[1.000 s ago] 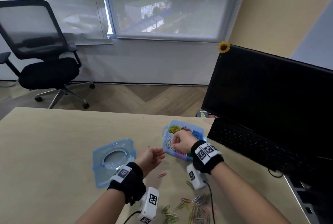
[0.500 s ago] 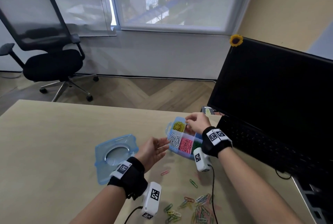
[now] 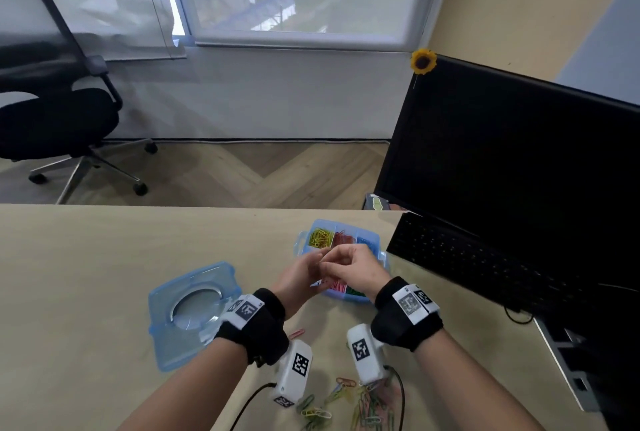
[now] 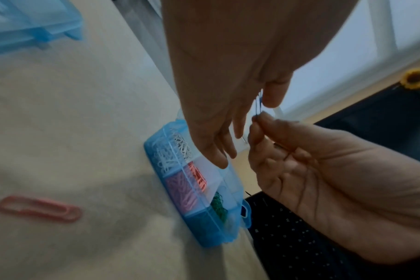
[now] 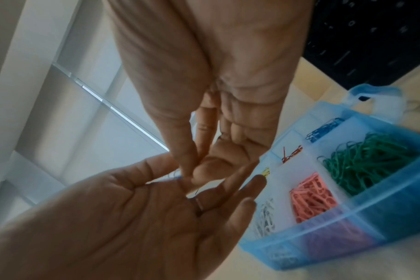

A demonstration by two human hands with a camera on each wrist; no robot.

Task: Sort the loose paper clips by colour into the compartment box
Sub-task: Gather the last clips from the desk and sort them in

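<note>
The desk [image 3: 86, 257] carries everything, with a dark monitor [image 3: 519, 160] and keyboard [image 3: 485, 257] closing off its right side and open surface to the left. On that open side lies the lid [image 3: 187, 312], well apart from the box [image 3: 346, 228], which sits just beside the keyboard's near corner. The box's compartments already hold yellow, red, blue, white, pink and green clips, each colour to its own cell. Both hands meet in the air just above the box's near edge. The left hand [image 4: 228, 79] has its thumb and forefinger pinched on a thin blue clip [image 4: 258, 103], its other fingers hanging loosely straight; the right hand [image 4: 324, 170] pinches the same clip at its lower end, remaining fingers curled. So the step in hand looks like a handover, or the parting of clips that have hooked together; the pictures are too blurred to say which. Next, I judge, the blue clip needs carrying to the far right cell where the blue ones [image 5: 324, 128] lie, a short reach across the box with the keyboard edge close on that side. Unsorted clips remain: a pile [image 3: 349, 403] near the desk's front edge between the forearms, and a single pink clip [image 4: 38, 208] on the desk left of the box.
</note>
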